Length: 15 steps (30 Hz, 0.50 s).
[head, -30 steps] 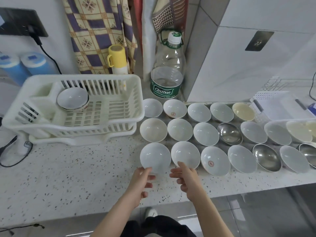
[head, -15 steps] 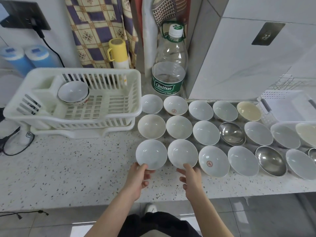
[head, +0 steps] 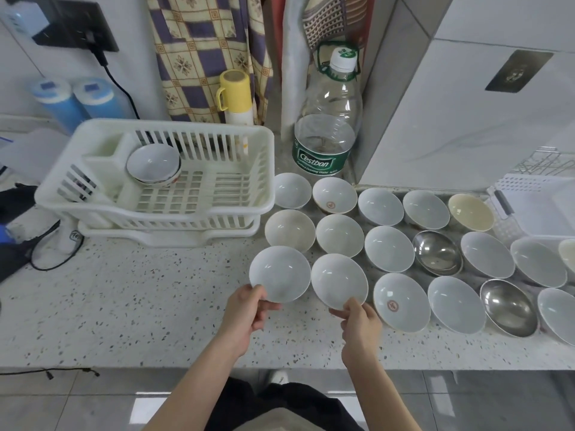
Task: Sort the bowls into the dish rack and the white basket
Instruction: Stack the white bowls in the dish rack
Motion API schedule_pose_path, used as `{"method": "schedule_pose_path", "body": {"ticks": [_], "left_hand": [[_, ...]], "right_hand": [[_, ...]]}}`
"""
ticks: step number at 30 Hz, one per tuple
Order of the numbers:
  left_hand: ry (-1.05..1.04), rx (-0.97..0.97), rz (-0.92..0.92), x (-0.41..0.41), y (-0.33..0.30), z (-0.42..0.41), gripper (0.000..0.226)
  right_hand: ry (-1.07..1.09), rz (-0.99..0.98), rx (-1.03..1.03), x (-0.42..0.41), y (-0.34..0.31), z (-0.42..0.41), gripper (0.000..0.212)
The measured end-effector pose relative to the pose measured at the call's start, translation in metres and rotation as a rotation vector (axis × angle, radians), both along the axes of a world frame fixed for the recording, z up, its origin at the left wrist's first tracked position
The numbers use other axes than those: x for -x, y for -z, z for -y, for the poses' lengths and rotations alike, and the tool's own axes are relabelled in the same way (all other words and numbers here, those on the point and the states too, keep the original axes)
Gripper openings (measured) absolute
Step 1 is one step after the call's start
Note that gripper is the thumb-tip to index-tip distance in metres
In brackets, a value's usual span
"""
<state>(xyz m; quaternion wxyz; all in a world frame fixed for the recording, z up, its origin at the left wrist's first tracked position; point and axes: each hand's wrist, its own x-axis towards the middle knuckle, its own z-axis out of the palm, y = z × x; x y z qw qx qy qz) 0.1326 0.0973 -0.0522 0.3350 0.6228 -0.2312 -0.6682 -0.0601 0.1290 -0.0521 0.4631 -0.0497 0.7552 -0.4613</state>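
The sort looks barely begun: one patterned bowl (head: 153, 164) sits in the dish rack (head: 174, 144) at the left rear of the worktop (head: 124, 306), while the white basket (head: 535, 206) at the far right shows nothing inside in the part that is in frame. Three rows of bowls, mostly white with a few steel ones such as the steel bowl (head: 437, 252), remain on the worktop between rack and basket, so nearly all the work is left. The left hand (head: 245, 312) pinches the near rim of the front-left white bowl (head: 279, 273), and the right hand (head: 361, 321) pinches the near rim of its neighbour, the second white bowl (head: 339, 280); whether either bowl is clear of the surface I cannot tell. The front row lies near the worktop's front edge. Bare worktop in front of the rack gives the left hand an open path; the bowls stand rim to rim, so a low sideways carry to the basket risks clipping them.
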Motion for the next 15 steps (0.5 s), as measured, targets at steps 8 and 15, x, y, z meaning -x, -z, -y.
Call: {"method": "schedule_pose_path", "body": {"ticks": [8,15], "left_hand": [[0.002,0.12,-0.006,-0.059,-0.043,0.019,0.027],[-0.116,0.247,-0.06,-0.151,-0.079,0.054,0.026]], "right_hand": [[0.175,-0.033,0.15,-0.044,-0.024,0.011,0.017],[0.187,-0.031,0.452,-0.107,-0.084,0.069,0.054]]}}
